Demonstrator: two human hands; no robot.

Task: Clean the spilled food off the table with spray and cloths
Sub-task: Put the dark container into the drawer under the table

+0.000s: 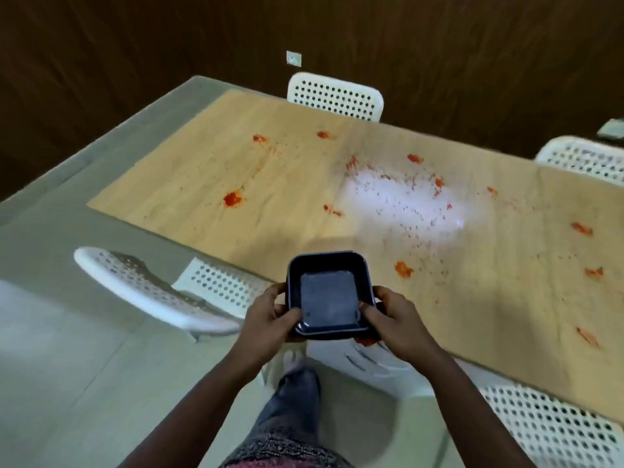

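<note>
Both hands, left point(270, 319) and right point(393, 315), grip a black tray point(329, 295) over the red-spattered table point(304, 170).

My right hand point(391, 315) hides the black tray's point(329, 295) near corner; the right edge crops the table point(304, 184).

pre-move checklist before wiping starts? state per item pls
1. Hands free for spray and cloth: not ok. Left hand and right hand both grip the black tray.
2. Tray empty: ok, nothing seen inside.
3. Spray and cloths in view: not ok, none visible.
4. Spill located: ok. Red food blobs and crumbs scattered over the wooden table.
5. Table access: cannot tell; white chairs stand along the near edge.
</note>
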